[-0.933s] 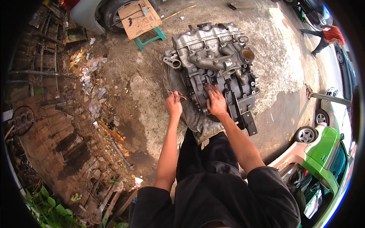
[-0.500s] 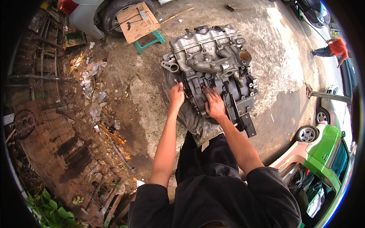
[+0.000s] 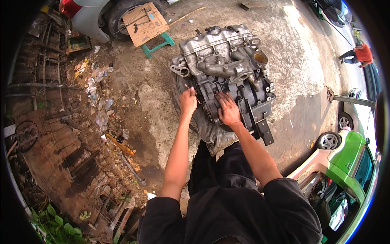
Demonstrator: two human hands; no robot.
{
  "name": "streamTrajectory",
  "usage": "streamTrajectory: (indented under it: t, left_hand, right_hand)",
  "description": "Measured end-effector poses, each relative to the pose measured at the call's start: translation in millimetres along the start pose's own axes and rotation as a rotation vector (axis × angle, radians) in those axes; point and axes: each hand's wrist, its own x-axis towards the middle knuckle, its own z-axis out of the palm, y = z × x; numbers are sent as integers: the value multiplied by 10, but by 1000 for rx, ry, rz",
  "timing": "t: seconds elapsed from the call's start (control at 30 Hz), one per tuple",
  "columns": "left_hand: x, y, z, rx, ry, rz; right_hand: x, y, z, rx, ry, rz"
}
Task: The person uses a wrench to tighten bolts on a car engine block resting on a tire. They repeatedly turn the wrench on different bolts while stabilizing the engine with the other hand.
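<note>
A grey metal car engine [image 3: 221,67] lies on a dark cloth or sheet [image 3: 219,140] on the ground in front of me. At the engine's left side, my left hand [image 3: 188,102] is closed around a slim rod-like thing [image 3: 187,86] with a reddish end poking out above the fist; its kind cannot be made out. My right hand [image 3: 228,109] lies on the dark engine block, fingers stretched out and holding nothing. Just right of it, a black metal bracket [image 3: 265,132] juts from the engine's near side.
A small table [image 3: 146,24] with tools on a board top stands beyond the engine, by a parked car's wheel. Litter and scrap [image 3: 97,89] lie on the left. A green car [image 3: 345,156] is at the right; farther off is a person in orange [image 3: 362,53].
Both hands stay at almost the same places on the engine. The person in orange has changed stance at the far right. The whole view has shifted slightly.
</note>
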Motion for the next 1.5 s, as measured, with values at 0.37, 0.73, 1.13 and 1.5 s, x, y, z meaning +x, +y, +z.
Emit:
streamTrajectory:
  t: [0.37, 0.73, 1.13, 1.5]
  left_hand:
    - [-108, 169, -1, -33, -18, -19]
    - [26, -30, 166, 5, -33, 76]
    - [-562, 58, 238, -52, -16, 100]
    - [-169, -86, 226, -38, -32, 65]
  right_hand:
    - [3, -3, -6, 1, 13, -2]
    - [3, 3, -1, 8, 7, 6]
    - [2, 0, 9, 0, -1, 23]
    - [3, -1, 8, 10, 11, 7]
